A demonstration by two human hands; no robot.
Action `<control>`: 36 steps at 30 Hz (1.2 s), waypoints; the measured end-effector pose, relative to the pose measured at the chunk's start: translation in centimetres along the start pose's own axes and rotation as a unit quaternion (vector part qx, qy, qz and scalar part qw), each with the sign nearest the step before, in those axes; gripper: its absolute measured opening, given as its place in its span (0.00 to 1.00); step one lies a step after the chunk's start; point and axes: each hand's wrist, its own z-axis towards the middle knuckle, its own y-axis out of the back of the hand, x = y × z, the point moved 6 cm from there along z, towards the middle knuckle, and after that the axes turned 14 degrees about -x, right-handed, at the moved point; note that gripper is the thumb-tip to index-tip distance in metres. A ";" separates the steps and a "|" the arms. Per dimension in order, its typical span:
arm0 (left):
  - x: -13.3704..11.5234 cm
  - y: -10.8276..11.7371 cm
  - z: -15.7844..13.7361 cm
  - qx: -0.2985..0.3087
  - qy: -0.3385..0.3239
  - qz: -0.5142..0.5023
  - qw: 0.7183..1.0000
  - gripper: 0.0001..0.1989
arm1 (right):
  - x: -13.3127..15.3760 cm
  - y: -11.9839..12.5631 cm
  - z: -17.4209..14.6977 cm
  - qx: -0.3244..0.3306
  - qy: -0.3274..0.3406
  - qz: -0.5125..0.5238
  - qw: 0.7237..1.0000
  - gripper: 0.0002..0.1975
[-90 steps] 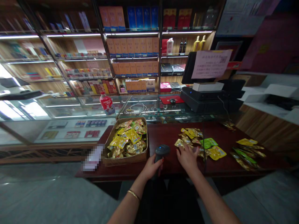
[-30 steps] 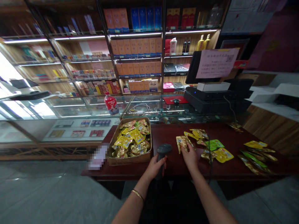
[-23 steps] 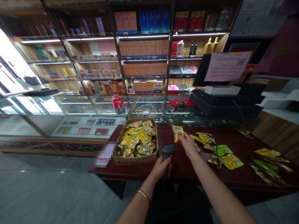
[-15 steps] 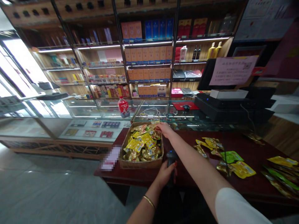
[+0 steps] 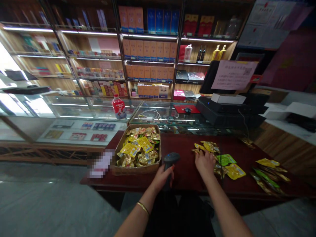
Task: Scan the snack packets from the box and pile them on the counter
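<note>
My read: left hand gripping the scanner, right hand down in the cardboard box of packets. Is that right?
Not quite: the right hand is not in the cardboard box. The head view shows it at the loose packets on the dark red table. The left hand does grip the scanner.

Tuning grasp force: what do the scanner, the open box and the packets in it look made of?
Scanner: likely plastic; dark, smooth, faint sheen. Box: probably cardboard; dull brown, thin plain walls. Packets: plastic film or foil, can't tell which; glossy, crinkled, bright highlights.
</note>
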 end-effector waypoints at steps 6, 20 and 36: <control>-0.1 0.3 -0.5 0.001 -0.014 0.007 1.000 0.32 | -0.7 -2.1 -4.1 0.020 0.045 -0.032 0.998 0.16; -0.3 -0.3 -1.4 0.049 -0.014 0.079 0.996 0.31 | -0.4 -3.4 -4.4 0.075 0.064 0.054 0.994 0.18; -1.3 -1.2 -2.0 0.100 -0.038 0.102 0.989 0.26 | -1.8 -3.3 -4.2 0.074 -0.031 0.196 0.977 0.20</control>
